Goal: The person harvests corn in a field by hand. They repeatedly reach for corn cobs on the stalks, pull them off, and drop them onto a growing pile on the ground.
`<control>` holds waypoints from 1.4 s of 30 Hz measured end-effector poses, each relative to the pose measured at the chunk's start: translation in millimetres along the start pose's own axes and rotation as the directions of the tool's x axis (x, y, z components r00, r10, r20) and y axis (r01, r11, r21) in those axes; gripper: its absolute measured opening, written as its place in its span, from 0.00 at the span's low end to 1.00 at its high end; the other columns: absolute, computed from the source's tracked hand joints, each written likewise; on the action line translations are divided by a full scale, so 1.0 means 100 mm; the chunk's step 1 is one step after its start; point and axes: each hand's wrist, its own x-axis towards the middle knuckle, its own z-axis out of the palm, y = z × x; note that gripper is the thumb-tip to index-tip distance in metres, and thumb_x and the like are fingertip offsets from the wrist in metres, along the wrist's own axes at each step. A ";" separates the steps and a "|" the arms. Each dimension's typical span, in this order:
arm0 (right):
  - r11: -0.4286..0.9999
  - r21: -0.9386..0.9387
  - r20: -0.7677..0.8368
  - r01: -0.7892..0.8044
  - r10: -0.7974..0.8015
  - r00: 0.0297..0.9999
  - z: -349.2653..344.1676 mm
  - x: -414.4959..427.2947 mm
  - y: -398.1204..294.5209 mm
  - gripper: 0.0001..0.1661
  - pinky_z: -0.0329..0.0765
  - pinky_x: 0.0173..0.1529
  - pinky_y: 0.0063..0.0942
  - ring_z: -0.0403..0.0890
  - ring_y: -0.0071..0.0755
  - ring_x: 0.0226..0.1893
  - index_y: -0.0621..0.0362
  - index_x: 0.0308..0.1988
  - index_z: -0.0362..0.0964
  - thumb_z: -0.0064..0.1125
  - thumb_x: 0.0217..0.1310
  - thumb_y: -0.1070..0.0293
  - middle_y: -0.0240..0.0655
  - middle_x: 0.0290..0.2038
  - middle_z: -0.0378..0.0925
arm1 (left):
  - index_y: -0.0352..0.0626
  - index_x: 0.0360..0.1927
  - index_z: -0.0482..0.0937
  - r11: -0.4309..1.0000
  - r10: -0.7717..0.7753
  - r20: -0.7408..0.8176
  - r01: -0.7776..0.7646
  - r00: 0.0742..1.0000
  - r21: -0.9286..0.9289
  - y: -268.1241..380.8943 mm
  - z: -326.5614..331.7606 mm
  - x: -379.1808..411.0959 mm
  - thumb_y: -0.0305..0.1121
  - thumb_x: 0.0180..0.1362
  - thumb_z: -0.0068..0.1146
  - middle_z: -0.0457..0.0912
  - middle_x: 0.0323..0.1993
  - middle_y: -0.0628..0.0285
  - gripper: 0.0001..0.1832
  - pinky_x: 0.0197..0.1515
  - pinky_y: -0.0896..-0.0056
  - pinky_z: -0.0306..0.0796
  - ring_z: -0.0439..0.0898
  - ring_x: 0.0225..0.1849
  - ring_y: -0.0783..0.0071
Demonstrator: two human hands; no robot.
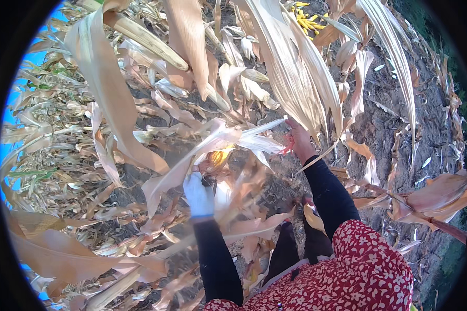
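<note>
A partly bared ear of corn [218, 157] shows yellow kernels in front of me, with brown silk at its lower end. My left hand [199, 195], in a white knitted glove, grips the silk end of the ear and husk; its fingertips are partly hidden. Pale dry husk leaves [258, 140] spread from the ear toward my right hand [299, 139], which is bare and closed around their outer end. Something red and stringy [288, 144] hangs by the right fingers; I cannot tell what it is. A long dry leaf [186, 161] crosses beside the ear.
Dry corn stalks [151, 41] and broad hanging leaves [284, 66] stand close before me. Husked yellow cobs [307, 21] lie in a pile at the far top. An unhusked ear [438, 196] juts in from the right. Leaf litter [70, 155] covers the soil [377, 136] at left.
</note>
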 end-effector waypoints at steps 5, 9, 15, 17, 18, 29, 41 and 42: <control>0.872 -0.357 0.345 0.335 -0.210 0.915 0.65 -1.58 -0.21 0.36 0.72 0.37 0.20 0.73 0.21 0.40 0.61 0.56 0.60 0.70 0.51 0.71 0.34 0.42 0.73 | 0.31 0.52 0.74 0.986 -0.047 0.164 0.072 0.985 -0.148 -0.13 0.06 -0.03 0.30 0.65 0.44 0.79 0.44 0.59 0.16 0.46 0.70 0.73 0.78 0.43 0.72; 0.605 -0.500 0.590 0.619 -0.286 0.755 1.00 -1.41 -0.20 0.40 0.67 0.65 0.33 0.70 0.34 0.61 0.58 0.62 0.61 0.70 0.53 0.61 0.44 0.54 0.73 | 0.31 0.52 0.74 0.941 -0.198 0.151 0.231 0.969 -0.248 -0.42 0.09 -0.02 0.28 0.65 0.41 0.79 0.46 0.56 0.16 0.47 0.64 0.75 0.79 0.42 0.68; 0.919 -0.186 0.398 0.346 -0.252 0.882 1.32 -1.07 0.02 0.29 0.72 0.50 0.27 0.75 0.27 0.44 0.59 0.55 0.67 0.63 0.59 0.57 0.37 0.44 0.76 | 0.33 0.51 0.72 0.948 -0.220 0.167 0.251 0.961 -0.196 -0.40 0.05 -0.17 0.26 0.62 0.42 0.79 0.37 0.54 0.15 0.41 0.62 0.75 0.79 0.38 0.65; 0.931 -0.041 0.266 0.362 -0.339 0.903 1.53 -0.84 0.07 0.27 0.72 0.47 0.29 0.76 0.30 0.39 0.60 0.51 0.69 0.60 0.62 0.51 0.37 0.39 0.77 | 0.33 0.49 0.73 0.952 -0.209 0.116 0.229 0.971 -0.202 -0.53 -0.26 -0.16 0.26 0.62 0.42 0.79 0.37 0.54 0.14 0.42 0.62 0.75 0.79 0.38 0.65; 0.957 -0.079 0.137 0.277 -0.265 0.954 1.56 -0.59 0.05 0.27 0.72 0.42 0.29 0.75 0.28 0.35 0.60 0.49 0.70 0.58 0.63 0.48 0.35 0.36 0.76 | 0.32 0.48 0.73 0.947 -0.215 0.071 0.226 0.974 -0.226 -0.60 -0.44 -0.16 0.26 0.61 0.42 0.80 0.37 0.54 0.14 0.42 0.61 0.75 0.79 0.39 0.64; 0.920 0.146 0.148 -0.363 0.343 0.928 0.79 0.39 0.88 0.22 0.71 0.21 0.26 0.75 0.25 0.19 0.57 0.35 0.72 0.63 0.56 0.48 0.30 0.23 0.73 | 0.34 0.53 0.73 0.921 -0.160 0.066 0.173 0.985 -0.349 -0.22 -0.10 -0.32 0.27 0.58 0.42 0.80 0.45 0.54 0.19 0.47 0.62 0.75 0.80 0.43 0.61; 0.940 -0.277 0.243 -0.199 0.269 0.932 0.57 -1.01 -0.30 0.34 0.70 0.44 0.25 0.75 0.31 0.40 0.61 0.52 0.70 0.62 0.56 0.45 0.38 0.44 0.76 | 0.35 0.43 0.75 0.890 0.207 0.048 -0.208 0.977 0.405 -0.09 -0.21 -0.19 0.32 0.62 0.46 0.80 0.41 0.54 0.12 0.49 0.61 0.73 0.79 0.43 0.64; 0.958 -0.275 0.316 -0.080 0.168 0.934 0.65 -1.12 -0.44 0.38 0.69 0.52 0.28 0.74 0.32 0.46 0.62 0.57 0.69 0.61 0.58 0.43 0.37 0.47 0.76 | 0.33 0.44 0.74 0.641 0.452 0.020 -0.340 0.892 0.688 0.00 0.04 -0.39 0.33 0.59 0.50 0.78 0.44 0.52 0.14 0.52 0.57 0.71 0.77 0.46 0.60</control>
